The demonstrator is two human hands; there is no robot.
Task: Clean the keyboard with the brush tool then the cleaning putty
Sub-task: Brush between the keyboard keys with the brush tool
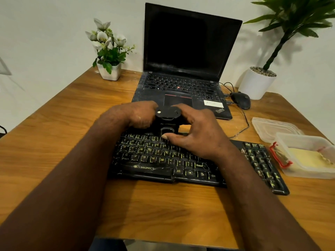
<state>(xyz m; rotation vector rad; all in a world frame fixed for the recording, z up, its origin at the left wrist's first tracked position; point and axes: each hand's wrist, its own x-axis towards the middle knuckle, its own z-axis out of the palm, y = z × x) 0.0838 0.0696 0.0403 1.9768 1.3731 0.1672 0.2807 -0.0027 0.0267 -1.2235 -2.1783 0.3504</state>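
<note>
while left hand (138, 115) and right hand (198, 134) grip the brush tool (167, 113), a laptop (183, 51) sits behind the keyboard (154, 161).

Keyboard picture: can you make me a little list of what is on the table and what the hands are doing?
keyboard: black, flat on the table
brush tool: black, over the keyboard's far edge
left hand: grips the brush tool
right hand: grips the brush tool too
putty: yellow, in an open tub right of the keyboard
laptop: open, screen dark, behind the keyboard
mouse: right of the laptop
flower pot: back left
plant pot: back right
</note>
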